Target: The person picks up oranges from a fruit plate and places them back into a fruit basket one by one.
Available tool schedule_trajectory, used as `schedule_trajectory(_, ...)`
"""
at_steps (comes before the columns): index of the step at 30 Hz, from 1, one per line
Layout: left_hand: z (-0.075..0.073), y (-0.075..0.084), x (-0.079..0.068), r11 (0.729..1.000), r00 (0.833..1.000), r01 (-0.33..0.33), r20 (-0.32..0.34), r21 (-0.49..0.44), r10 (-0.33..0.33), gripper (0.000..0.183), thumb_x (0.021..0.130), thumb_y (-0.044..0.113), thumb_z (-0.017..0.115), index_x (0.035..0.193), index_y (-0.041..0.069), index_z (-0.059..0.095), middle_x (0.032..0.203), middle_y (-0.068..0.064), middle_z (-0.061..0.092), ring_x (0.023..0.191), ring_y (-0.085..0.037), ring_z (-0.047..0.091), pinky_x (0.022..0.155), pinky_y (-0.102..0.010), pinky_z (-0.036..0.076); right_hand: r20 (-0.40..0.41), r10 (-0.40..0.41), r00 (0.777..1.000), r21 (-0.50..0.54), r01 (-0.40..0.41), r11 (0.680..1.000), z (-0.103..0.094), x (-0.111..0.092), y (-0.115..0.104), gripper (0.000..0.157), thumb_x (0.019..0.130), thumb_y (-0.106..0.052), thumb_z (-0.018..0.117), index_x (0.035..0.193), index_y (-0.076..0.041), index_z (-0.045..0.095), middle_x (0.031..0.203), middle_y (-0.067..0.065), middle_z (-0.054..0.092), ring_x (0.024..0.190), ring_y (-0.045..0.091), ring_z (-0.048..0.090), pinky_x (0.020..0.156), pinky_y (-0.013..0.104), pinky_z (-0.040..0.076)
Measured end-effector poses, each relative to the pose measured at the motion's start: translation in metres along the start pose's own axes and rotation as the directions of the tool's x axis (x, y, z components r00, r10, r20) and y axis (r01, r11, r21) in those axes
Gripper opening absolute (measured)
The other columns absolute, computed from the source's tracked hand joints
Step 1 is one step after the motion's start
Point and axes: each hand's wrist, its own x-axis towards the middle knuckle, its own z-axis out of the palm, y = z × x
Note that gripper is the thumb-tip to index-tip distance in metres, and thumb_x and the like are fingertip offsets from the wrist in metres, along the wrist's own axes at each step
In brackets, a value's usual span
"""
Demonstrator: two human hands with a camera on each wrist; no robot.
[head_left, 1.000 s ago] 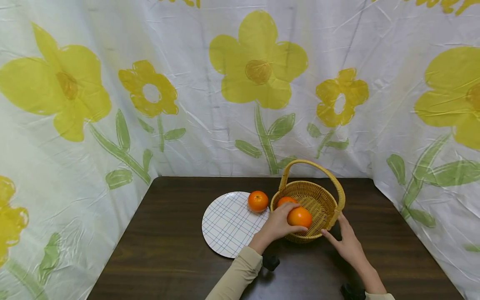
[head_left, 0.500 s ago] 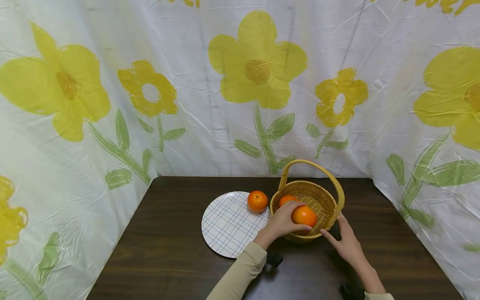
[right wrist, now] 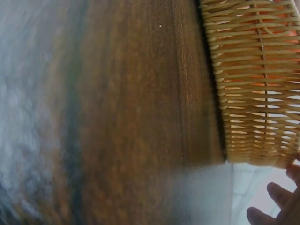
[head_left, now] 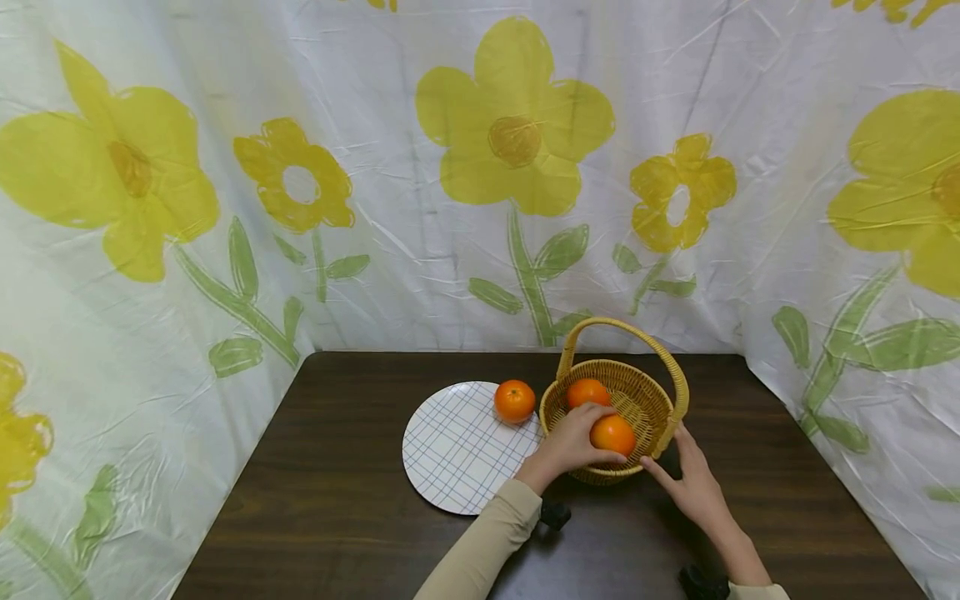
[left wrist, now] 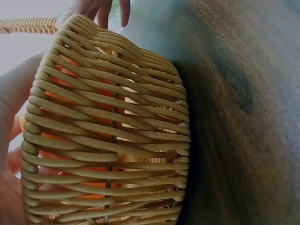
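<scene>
A wicker basket with a tall arched handle stands on the dark table. My left hand reaches over its near left rim and holds an orange between thumb and fingers, low inside the basket. Just behind lies a second orange. Through the weave in the left wrist view, orange patches show behind the basket wall. My right hand touches the basket's right side at the handle's base, thumb at the front rim, fingers spread along the outside. In the right wrist view its fingers look extended.
Left of the basket lies a round white plate with a blue grid pattern. A third orange sits on its right edge, close to the basket. A white curtain with yellow flowers hangs around the table.
My left hand has moved slightly right with its orange, farther into the basket. The second orange has shifted right and back and shows more. The right hand and basket stay put.
</scene>
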Motion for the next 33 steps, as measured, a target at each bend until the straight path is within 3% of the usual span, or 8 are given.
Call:
schedule_trajectory(26, 0.013, 0.003, 0.016, 0.995, 0.996, 0.048, 0.071, 0.086, -0.054, 0.07, 0.075, 0.054, 0.069, 0.133, 0.019, 0.05, 0.129, 0.002, 0.051, 0.111, -0.012, 0.052, 0.09, -0.021, 0.045, -0.006, 0.002, 1.0, 0.008, -0.002, 1.0, 0.001, -0.001, 0.0, 0.083, 0.087, -0.041, 0.061, 0.15, -0.016, 0.014, 0.152, 0.022, 0.011, 0.131, 0.051, 0.021, 0.088, 0.075, 0.024)
schedule_trajectory(33, 0.015, 0.005, 0.016, 0.99, 0.996, 0.062, 0.057, 0.129, -0.07, 0.07, 0.075, 0.058, 0.067, 0.132, 0.022, 0.05, 0.129, 0.004, 0.05, 0.108, -0.011, 0.052, 0.086, -0.021, 0.046, -0.007, 0.006, 1.0, 0.006, -0.006, 1.0, 0.001, 0.0, 0.001, 0.082, 0.087, -0.041, 0.061, 0.149, -0.015, 0.014, 0.153, 0.022, 0.01, 0.131, 0.051, 0.021, 0.088, 0.075, 0.023)
